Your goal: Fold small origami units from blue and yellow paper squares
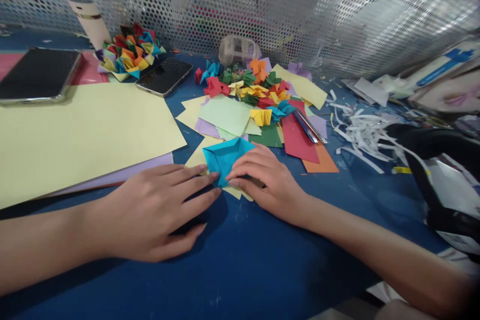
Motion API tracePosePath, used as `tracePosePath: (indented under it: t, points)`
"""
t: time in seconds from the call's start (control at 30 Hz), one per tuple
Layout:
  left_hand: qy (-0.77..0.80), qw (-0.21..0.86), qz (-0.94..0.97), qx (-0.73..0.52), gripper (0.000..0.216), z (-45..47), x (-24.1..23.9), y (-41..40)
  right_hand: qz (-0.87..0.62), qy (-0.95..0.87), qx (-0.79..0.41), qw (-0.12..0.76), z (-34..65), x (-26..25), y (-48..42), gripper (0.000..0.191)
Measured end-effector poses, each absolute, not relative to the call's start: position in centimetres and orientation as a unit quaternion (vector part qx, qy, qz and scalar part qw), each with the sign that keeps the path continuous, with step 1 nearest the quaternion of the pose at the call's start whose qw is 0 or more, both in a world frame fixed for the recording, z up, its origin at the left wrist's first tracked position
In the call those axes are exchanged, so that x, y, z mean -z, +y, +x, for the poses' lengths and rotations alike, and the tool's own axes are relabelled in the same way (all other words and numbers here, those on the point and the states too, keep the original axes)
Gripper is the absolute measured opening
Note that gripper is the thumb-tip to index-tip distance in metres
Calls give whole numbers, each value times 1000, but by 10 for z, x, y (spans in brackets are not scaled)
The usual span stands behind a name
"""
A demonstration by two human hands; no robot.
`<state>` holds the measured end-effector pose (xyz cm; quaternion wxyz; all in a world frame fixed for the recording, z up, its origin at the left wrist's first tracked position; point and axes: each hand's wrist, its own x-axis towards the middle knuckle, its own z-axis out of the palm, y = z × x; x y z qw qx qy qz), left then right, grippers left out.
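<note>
Blue folded paper [227, 156] lies just ahead of the flat, spread left hand [157, 210] and right hand [268, 180], both sets of fingertips pressing its near corner.

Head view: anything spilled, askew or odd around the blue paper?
White paper strips lie scattered on the table at right, and folded pieces sprawl in a heap over overlapping coloured sheets. The blue paper, pressed by fingertips of the left hand and right hand, looks undamaged.

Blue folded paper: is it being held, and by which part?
Not gripped: the blue folded paper is pinned to the table, left hand at its near corner, right hand on its near right edge.
</note>
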<state>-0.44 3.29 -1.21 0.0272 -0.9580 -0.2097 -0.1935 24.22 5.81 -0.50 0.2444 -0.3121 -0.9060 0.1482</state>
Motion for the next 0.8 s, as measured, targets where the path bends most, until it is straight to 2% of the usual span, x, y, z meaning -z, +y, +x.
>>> tracePosePath:
  t: [0.33, 0.8]
  points:
    - [-206, 21, -959, 194, 38, -3, 12, 34, -314, -893, -188, 262, 239, 7, 60, 7]
    - [-209, 14, -959, 192, 40, -4, 13, 33, -307, -897, -145, 285, 242, 11, 62, 13]
